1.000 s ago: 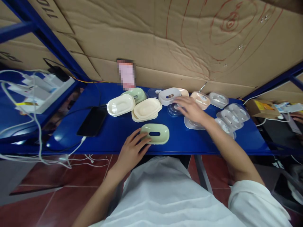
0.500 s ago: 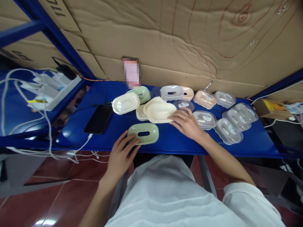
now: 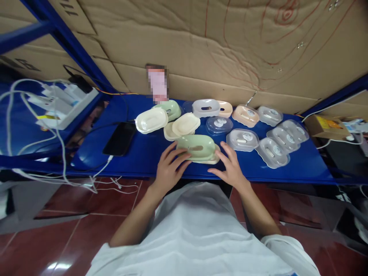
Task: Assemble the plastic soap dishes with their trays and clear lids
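My left hand grips the left end of a green soap dish with a long slot in its floor. The green dish sits over a cream soap dish, of which only the right end and front edge show. At that right end is my right hand, open with fingers and thumb spread; whether a fingertip touches the dish I cannot tell. Just behind lie stacked cream dishes and another cream dish leaning on a green one.
Clear-lidded soap dishes stand in a group on the right of the blue table. A grey slotted dish is at the back. To the left lie a black phone and white cables. Cardboard walls the back.
My left hand has carried the green dish right and put it over a cream dish, which has come forward off the stack. My right hand has come nearer and spread its fingers.
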{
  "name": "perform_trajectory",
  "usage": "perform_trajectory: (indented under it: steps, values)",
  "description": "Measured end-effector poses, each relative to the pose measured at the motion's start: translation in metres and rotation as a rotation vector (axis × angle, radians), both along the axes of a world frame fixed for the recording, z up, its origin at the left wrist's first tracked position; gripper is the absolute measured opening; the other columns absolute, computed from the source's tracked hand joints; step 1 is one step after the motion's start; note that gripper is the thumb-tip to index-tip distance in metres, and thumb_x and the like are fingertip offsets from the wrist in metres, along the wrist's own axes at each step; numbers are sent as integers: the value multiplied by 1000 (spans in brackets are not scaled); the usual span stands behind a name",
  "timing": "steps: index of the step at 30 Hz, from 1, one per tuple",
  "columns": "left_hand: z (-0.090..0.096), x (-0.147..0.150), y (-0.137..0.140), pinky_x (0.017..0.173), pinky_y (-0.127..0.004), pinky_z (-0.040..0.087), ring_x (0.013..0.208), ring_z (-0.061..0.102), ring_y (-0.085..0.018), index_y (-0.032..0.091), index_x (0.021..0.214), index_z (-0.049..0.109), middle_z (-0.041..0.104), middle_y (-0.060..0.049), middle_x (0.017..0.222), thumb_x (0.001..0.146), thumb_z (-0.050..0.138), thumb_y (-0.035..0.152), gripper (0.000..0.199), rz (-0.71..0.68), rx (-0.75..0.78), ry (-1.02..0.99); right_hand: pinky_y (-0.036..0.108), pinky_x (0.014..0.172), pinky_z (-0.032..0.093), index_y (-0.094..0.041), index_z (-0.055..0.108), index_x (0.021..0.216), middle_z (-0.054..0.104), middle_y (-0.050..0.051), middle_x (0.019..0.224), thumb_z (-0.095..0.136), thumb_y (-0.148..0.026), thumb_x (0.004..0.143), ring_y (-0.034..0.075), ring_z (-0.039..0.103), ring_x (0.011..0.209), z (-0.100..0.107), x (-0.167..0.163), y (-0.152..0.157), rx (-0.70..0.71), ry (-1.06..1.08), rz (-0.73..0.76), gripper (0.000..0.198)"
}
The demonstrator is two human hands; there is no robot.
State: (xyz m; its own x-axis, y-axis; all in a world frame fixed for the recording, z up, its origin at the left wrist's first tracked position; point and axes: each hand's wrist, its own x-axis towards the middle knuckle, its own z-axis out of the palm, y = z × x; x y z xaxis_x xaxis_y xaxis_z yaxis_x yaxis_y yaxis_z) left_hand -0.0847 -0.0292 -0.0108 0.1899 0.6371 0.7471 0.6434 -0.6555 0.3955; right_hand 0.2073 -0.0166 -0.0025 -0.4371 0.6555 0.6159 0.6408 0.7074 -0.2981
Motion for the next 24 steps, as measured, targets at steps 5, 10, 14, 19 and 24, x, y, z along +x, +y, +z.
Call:
perform_trajectory:
  steps: [5,10,14,19,24]
  values:
    - [0,31,25,118,-52,56,143,62,-31,26,124,75,79,-6,123,104,72,26,20,-115,-91,71,60,127,43,-31,51,162,52,13,167,71,-41,104,36,44,160,1,9,6,-6,-103,-15,62]
    - [-5,31,24,119,-54,54,145,60,-33,25,128,75,77,-8,130,105,70,33,25,-129,-216,233,56,123,46,-28,67,145,72,10,146,65,-38,109,31,58,148,-7,14,10,-111,-171,-9,38]
    - [-8,24,16,118,-54,54,145,58,-34,26,126,76,77,-8,130,104,71,32,23,-107,-216,313,54,121,49,-27,71,140,72,9,146,67,-38,108,31,59,146,-10,11,8,-108,-211,33,35]
    - [-10,24,11,119,-52,53,143,58,-34,23,122,76,77,-7,128,106,69,28,18,-113,-199,305,53,119,51,-25,73,139,72,10,145,66,-31,108,30,61,145,-10,9,6,-79,-219,49,32]
    - [-1,9,25,107,-43,57,126,70,-26,22,125,74,77,-9,129,111,59,28,21,-42,-172,230,53,117,53,-24,72,139,72,11,144,65,-32,109,31,61,144,-11,8,7,-81,-208,38,32]
